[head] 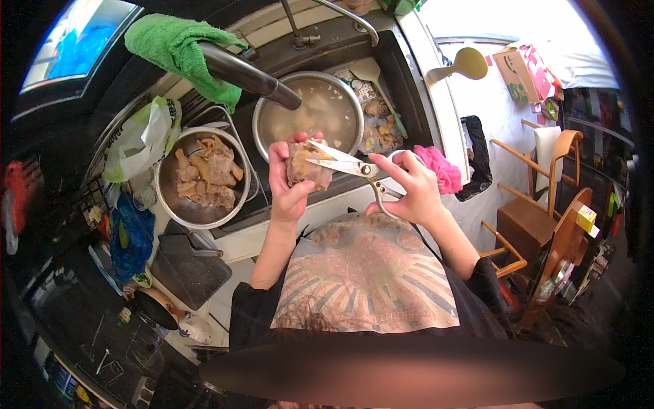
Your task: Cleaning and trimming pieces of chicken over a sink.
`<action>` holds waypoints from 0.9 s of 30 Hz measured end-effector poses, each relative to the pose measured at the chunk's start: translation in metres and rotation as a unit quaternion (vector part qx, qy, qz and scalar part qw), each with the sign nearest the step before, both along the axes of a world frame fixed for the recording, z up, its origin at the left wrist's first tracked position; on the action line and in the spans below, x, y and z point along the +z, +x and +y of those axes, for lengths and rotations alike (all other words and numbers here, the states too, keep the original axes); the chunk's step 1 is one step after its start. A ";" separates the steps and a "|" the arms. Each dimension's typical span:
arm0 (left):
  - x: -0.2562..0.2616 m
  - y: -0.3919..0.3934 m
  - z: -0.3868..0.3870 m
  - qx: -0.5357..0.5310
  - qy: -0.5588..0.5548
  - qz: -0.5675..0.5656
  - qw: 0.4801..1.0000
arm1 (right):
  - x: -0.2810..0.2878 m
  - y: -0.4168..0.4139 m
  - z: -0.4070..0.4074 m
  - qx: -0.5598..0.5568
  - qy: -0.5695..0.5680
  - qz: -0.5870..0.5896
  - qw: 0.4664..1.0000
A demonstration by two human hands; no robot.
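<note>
My left hand (291,179) holds a pale, fatty piece of meat (307,166) over the near rim of a large metal basin (359,110) of cloudy water, which stands in the sink. In my right hand (409,186) is a pair of metal kitchen scissors (365,169), fingers through the handles. The blades are spread apart, with their tips over the meat. To the left, a steel bowl (171,207) holds several pieces of meat. Yellowish scraps (383,135) lie in the sink to the right of the basin, under a pale spatula (367,70).
A dark tube (248,74) draped with a green towel (168,51) juts over the basin. The faucet (357,18) is behind it. A pink cloth (438,168) lies by the sink's right edge. At left are a plastic bag (145,140) and a cleaver (191,260). Wooden chairs (552,174) stand at right.
</note>
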State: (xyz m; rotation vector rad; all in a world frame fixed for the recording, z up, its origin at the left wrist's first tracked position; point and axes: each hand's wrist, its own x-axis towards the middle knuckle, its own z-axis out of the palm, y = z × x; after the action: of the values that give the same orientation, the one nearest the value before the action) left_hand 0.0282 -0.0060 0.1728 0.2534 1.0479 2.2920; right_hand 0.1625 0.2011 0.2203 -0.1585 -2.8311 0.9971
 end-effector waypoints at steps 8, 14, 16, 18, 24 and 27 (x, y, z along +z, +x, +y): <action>0.001 0.002 0.002 0.012 -0.059 0.026 0.998 | -0.004 0.000 0.003 0.016 0.030 0.003 0.999; -0.002 0.004 0.005 0.014 -0.042 -0.022 0.999 | -0.008 -0.001 0.001 0.015 0.007 -0.003 1.000; 0.003 0.006 0.010 0.009 -0.025 -0.060 0.998 | -0.010 0.001 0.001 0.012 0.005 -0.011 1.000; 0.005 0.009 0.013 0.007 -0.008 -0.096 0.995 | -0.012 0.002 0.002 0.010 0.002 -0.019 1.000; -0.004 0.008 0.015 0.003 -0.009 -0.091 0.996 | -0.028 0.011 0.000 -0.017 -0.029 -0.002 0.999; -0.009 0.007 0.016 -0.011 -0.015 -0.041 0.999 | -0.044 0.020 0.000 -0.085 -0.114 0.040 0.989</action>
State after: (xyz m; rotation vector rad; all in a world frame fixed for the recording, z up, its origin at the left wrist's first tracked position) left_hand 0.0347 0.0100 0.1636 0.1559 1.0319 2.2456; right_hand 0.1821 0.2010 0.1766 -0.3674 -2.5754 1.2541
